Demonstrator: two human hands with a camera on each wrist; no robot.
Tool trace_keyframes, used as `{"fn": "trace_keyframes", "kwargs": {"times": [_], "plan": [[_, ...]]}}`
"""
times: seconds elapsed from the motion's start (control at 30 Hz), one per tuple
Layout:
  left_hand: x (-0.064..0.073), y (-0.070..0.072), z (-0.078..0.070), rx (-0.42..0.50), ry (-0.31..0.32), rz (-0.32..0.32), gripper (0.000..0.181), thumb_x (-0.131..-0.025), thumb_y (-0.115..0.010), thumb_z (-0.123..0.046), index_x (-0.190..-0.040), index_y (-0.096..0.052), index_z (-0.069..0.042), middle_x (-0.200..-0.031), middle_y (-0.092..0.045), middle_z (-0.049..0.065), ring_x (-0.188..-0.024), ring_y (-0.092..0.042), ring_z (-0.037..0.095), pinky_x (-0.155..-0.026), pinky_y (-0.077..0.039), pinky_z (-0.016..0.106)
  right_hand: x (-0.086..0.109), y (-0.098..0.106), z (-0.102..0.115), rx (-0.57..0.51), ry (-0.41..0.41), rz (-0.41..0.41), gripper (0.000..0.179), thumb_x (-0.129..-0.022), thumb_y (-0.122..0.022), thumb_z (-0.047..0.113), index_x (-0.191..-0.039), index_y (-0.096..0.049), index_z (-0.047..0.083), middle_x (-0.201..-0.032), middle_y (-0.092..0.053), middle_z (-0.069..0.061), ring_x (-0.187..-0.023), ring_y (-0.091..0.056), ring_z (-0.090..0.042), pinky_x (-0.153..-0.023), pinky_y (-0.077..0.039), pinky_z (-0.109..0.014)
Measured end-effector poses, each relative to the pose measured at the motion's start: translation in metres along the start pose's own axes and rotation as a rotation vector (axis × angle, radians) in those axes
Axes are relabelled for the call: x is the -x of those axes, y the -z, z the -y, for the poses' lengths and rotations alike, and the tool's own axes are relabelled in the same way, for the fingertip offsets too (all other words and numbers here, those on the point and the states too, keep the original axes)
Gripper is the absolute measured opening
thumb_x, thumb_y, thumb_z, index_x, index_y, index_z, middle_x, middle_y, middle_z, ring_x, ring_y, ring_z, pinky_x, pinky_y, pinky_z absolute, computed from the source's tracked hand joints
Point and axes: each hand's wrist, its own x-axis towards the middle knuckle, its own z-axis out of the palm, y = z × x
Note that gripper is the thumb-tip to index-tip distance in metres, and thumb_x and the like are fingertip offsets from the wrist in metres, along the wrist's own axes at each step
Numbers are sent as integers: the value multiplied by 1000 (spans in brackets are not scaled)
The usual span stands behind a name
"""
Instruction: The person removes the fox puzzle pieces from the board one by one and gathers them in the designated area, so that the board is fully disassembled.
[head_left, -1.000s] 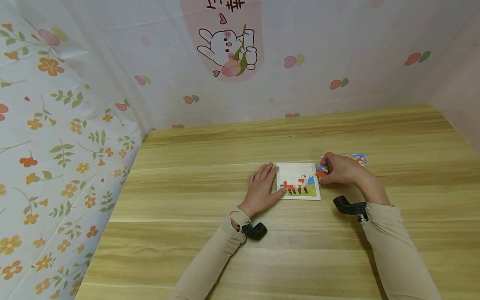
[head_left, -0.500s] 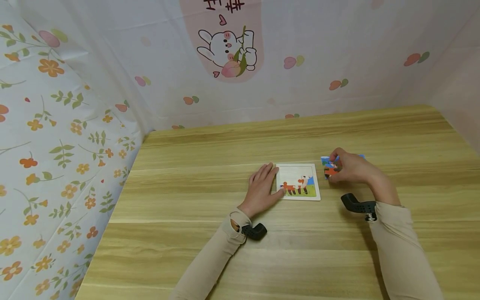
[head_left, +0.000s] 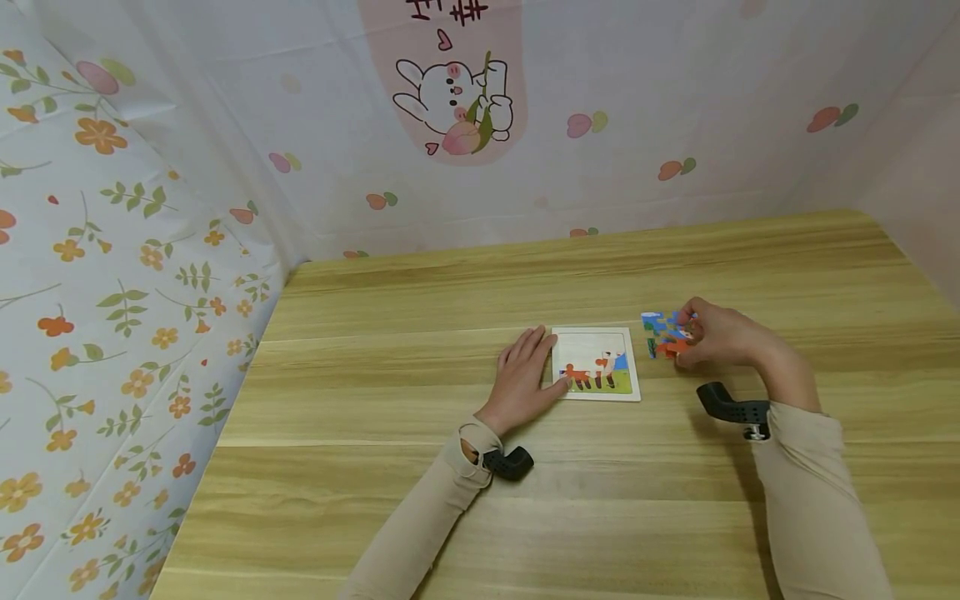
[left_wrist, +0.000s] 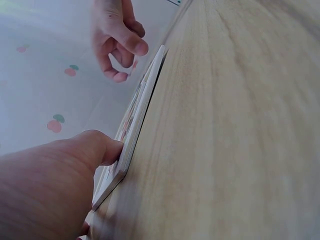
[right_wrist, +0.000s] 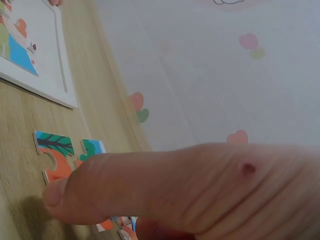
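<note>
Even, diffuse light in head view, pale sheen on desk (head_left: 570, 517), soft shadow beside right sleeve (head_left: 813, 492), wrist views dimmer, hazy, slightly soft

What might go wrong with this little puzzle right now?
The loose pieces lie close together by the right hand, so moving one might jostle its neighbours. That hand also hides part of the group, so the wrong piece could get picked. And the left hand touches the tray near the fitted pieces; a careless shift might slide the tray or disturb them.
</note>
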Motion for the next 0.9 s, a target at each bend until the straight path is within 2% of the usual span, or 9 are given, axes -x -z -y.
{"fn": "trace_keyframes", "kwargs": {"times": [0.13, 0.4, 0.9], "plan": [[0, 0, 0, 4, -2, -4, 67, -89, -54, -40, -145, -33, -11, -152, -22, 8, -139, -13, 19, -107, -15, 41, 1, 1, -3, -33, -11, 16, 53, -72, -75, 14, -106, -39, -4, -79, -41, -6, -69, -41, -19, -61, -33, -33], [0, -1, 2, -3, -11, -10, 66, -89, -55, -40, -145, -33, -11, -152, -22, 8, -139, -13, 19, -107, -15, 41, 4, 5, -9, -16, -10, 34, 53, -72, -76, 15, -104, -39, -6, -76, -40, -5, -69, -40, -19, -60, -32, -33], [1, 0, 1, 5, -14, -10, 66, -89, -54, -40, -144, -34, -10, -152, -23, 9, -139, -14, 20, -107, -16, 42, 6, 6, -11, -20, -10, 40, 52, -69, -73, 8, -106, -37, -5, -78, -38, -7, -69, -39, -19, -59, -31, -34]]}}
